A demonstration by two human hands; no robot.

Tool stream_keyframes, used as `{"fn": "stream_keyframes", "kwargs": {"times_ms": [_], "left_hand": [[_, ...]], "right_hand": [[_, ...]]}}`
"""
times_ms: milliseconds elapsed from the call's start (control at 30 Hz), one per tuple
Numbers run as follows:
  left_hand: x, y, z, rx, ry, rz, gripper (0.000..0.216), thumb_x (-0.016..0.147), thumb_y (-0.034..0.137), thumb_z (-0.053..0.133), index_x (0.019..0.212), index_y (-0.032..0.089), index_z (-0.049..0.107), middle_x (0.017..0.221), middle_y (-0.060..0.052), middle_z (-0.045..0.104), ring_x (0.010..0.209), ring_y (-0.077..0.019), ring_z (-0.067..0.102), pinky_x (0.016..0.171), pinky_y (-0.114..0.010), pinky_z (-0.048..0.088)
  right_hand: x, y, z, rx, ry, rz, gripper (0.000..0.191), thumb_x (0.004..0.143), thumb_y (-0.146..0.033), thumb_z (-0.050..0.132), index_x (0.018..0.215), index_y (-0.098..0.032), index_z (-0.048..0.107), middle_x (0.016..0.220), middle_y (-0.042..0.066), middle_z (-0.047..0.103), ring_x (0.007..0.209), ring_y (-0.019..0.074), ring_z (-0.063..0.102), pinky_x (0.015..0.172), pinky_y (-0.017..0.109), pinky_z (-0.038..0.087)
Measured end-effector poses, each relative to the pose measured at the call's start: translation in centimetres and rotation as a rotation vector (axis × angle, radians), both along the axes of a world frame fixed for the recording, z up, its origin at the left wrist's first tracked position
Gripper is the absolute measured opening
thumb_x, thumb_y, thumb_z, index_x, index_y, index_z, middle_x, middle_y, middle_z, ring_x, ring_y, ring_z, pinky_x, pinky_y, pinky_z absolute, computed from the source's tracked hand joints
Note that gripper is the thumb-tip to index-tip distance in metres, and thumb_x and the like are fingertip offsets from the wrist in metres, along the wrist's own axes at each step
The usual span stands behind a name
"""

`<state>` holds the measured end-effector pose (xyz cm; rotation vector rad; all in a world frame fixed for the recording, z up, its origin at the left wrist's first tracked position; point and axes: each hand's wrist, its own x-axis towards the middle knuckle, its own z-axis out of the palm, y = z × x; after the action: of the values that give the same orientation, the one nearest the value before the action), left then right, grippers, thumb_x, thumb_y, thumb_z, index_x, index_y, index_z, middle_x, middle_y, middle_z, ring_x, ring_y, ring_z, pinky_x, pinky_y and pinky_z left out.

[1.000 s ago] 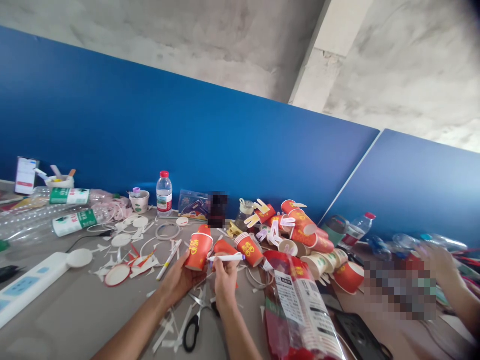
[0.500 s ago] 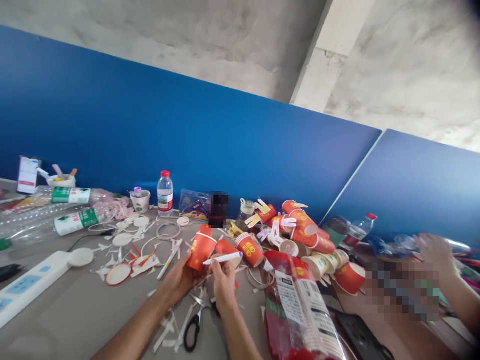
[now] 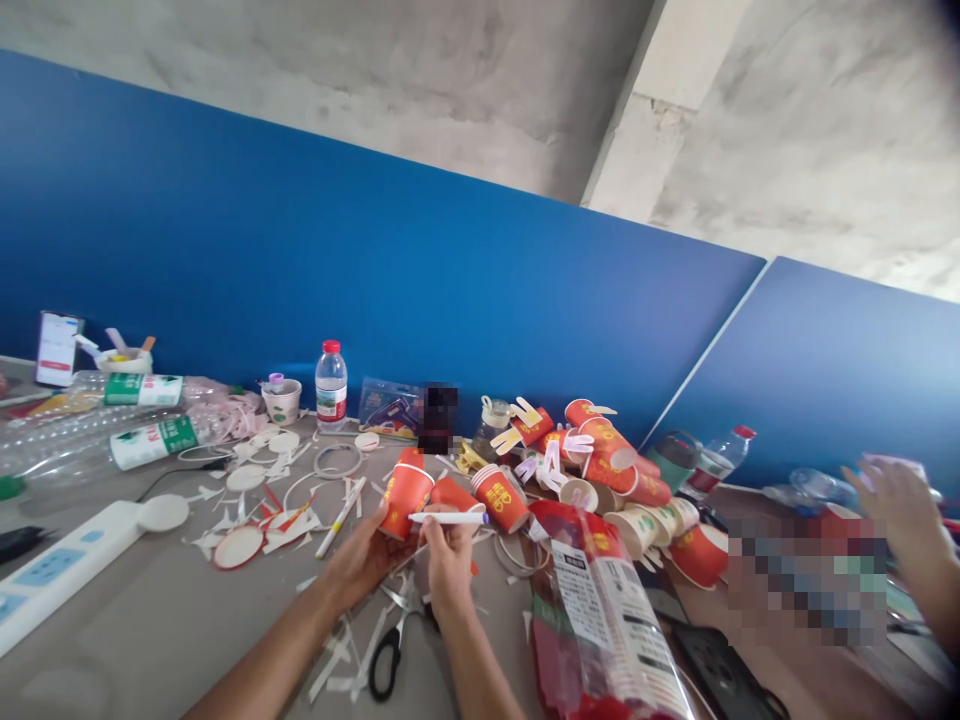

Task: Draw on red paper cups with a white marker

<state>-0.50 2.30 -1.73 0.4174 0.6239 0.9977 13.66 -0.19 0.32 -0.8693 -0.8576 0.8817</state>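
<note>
My left hand (image 3: pixel 361 562) is closed around the side of a red paper cup (image 3: pixel 406 497) with gold print, held tilted above the table. In my right hand (image 3: pixel 448 566) is a white marker (image 3: pixel 452 518) with a purple end, lying nearly level between the fingers. Its left tip is at the cup's side; whether it touches I cannot tell. Just behind my hands lie more red paper cups (image 3: pixel 501 499). Black-handled scissors (image 3: pixel 385 662) rest on the table between my forearms, their blades partly hidden among paper strips.
A bag of paper cups (image 3: pixel 600 620) lies to the right, before a heap of red cups (image 3: pixel 607 455). Paper scraps (image 3: pixel 289 530), a yellow-and-white marker (image 3: pixel 341 518) and a power strip (image 3: pixel 75 570) spread leftward. A water bottle (image 3: pixel 331 390) stands behind. Another person's hand (image 3: pixel 896 510) reaches in at right.
The marker has swung from a slant to nearly level, its purple end lower. My left hand and cup have barely moved. The other person's hand at the right has shifted slightly rightward.
</note>
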Motion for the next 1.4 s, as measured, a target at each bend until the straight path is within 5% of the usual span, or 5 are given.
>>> {"fn": "stream_keyframes", "kwargs": {"times_ms": [200, 467, 867, 1100, 1400], "left_hand": [[-0.1, -0.1, 0.8, -0.027, -0.019, 0.027, 0.032, 0.119, 0.035, 0.061, 0.125, 0.011, 0.081, 0.092, -0.016, 0.091, 0.079, -0.0284, 0.089, 0.079, -0.035, 0.071], [0.3, -0.4, 1.3, -0.04, -0.007, 0.051, 0.035, 0.121, 0.034, 0.055, 0.114, 0.011, 0.081, 0.093, -0.016, 0.091, 0.08, -0.0276, 0.088, 0.084, -0.038, 0.072], [-0.1, 0.3, 0.1, -0.045, -0.018, 0.041, 0.036, 0.12, 0.036, 0.057, 0.114, 0.011, 0.083, 0.091, -0.016, 0.09, 0.079, -0.0285, 0.088, 0.082, -0.037, 0.07], [-0.1, 0.1, 0.4, -0.049, -0.021, -0.002, 0.046, 0.121, 0.044, 0.053, 0.116, 0.01, 0.083, 0.097, -0.018, 0.091, 0.08, -0.0274, 0.088, 0.085, -0.039, 0.071], [-0.2, 0.0, 0.3, -0.017, -0.024, -0.014, 0.033, 0.115, 0.038, 0.069, 0.134, 0.013, 0.081, 0.096, -0.013, 0.091, 0.087, -0.0289, 0.089, 0.093, -0.04, 0.072]], "right_hand": [[0.1, 0.6, -0.3, -0.013, 0.001, -0.022, 0.044, 0.081, -0.065, 0.09, 0.073, -0.026, 0.068, 0.056, -0.006, 0.055, 0.052, 0.0152, 0.047, 0.053, 0.03, 0.039], [0.2, -0.2, 0.6, -0.028, 0.034, -0.075, 0.042, 0.077, -0.059, 0.091, 0.07, -0.027, 0.066, 0.06, -0.003, 0.064, 0.057, 0.0175, 0.056, 0.057, 0.032, 0.048], [-0.1, 0.3, 0.0, -0.047, 0.021, -0.042, 0.045, 0.076, -0.064, 0.092, 0.071, -0.026, 0.07, 0.055, -0.006, 0.058, 0.053, 0.0148, 0.048, 0.053, 0.028, 0.042], [0.4, 0.1, 0.3, -0.02, 0.012, -0.123, 0.047, 0.08, -0.066, 0.091, 0.074, -0.027, 0.065, 0.061, -0.005, 0.062, 0.057, 0.0164, 0.054, 0.057, 0.03, 0.048], [0.0, -0.1, 0.1, -0.023, -0.014, 0.017, 0.044, 0.081, -0.066, 0.089, 0.076, -0.026, 0.071, 0.06, -0.005, 0.059, 0.055, 0.0155, 0.05, 0.055, 0.029, 0.046]]}}
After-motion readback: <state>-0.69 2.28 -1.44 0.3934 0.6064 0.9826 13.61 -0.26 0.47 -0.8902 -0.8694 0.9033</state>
